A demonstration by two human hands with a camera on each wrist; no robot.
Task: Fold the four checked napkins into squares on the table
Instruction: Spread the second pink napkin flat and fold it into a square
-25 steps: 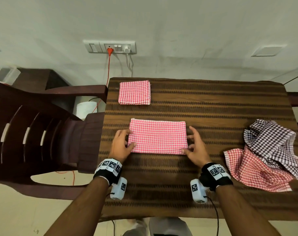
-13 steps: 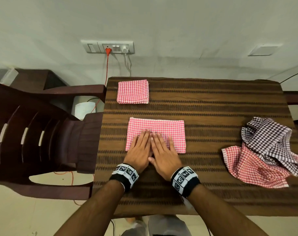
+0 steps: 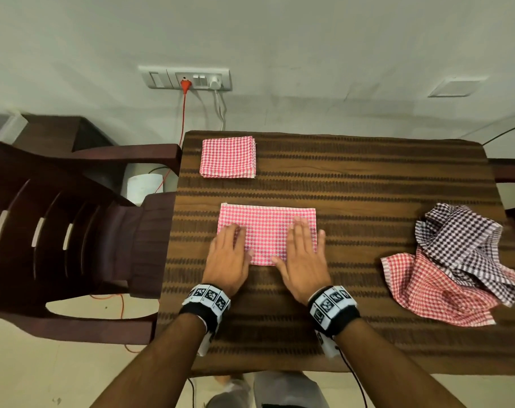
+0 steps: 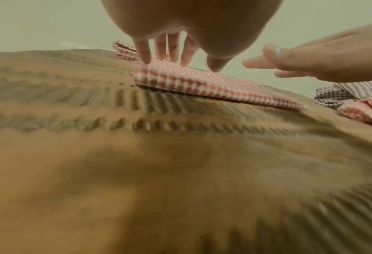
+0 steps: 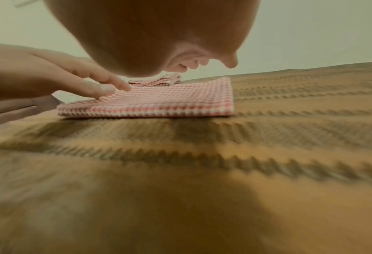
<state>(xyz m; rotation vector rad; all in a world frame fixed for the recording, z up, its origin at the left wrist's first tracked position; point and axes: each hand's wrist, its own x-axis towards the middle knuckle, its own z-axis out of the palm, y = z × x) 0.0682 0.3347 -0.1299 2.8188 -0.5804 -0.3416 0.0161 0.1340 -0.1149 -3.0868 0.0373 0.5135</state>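
The pink-and-white checked napkin folded into a long rectangle lies at the middle of the brown striped desk, and every place here is told from it. The left hand presses its left end and the right hand its right end, fingers straight, close together, pinching nothing. To do this well, flatten outward to both short edges, keep layers aligned, then fold end onto end. The finished pink checked square lies beyond its left end; the crumpled red and purple checked napkins wait well to its right.
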